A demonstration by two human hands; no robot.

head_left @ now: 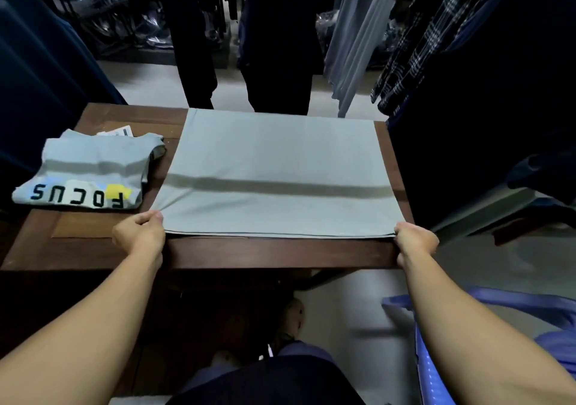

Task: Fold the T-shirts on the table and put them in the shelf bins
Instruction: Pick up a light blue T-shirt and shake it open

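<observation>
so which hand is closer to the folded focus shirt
Left. The left hand pinches the near-left corner of the spread shirt, just beside the folded FOCUS shirt; the right hand holds the near-right corner, across it.

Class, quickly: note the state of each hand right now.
Left hand: closed, pinching the near left corner of the spread grey T-shirt.
Right hand: closed, gripping its near right corner.

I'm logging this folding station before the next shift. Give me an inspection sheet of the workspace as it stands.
Surface: brown wooden table.
Job's things: grey T-shirt laid flat; folded T-shirt printed FOCUS to its left.
Clutter: paper tags behind the folded T-shirt.
Hands: left hand and right hand each grip a near corner of the grey T-shirt.
Cables: nothing seen.
Surroundings: hanging clothes; blue plastic item lower right; legs beyond the table.
</observation>
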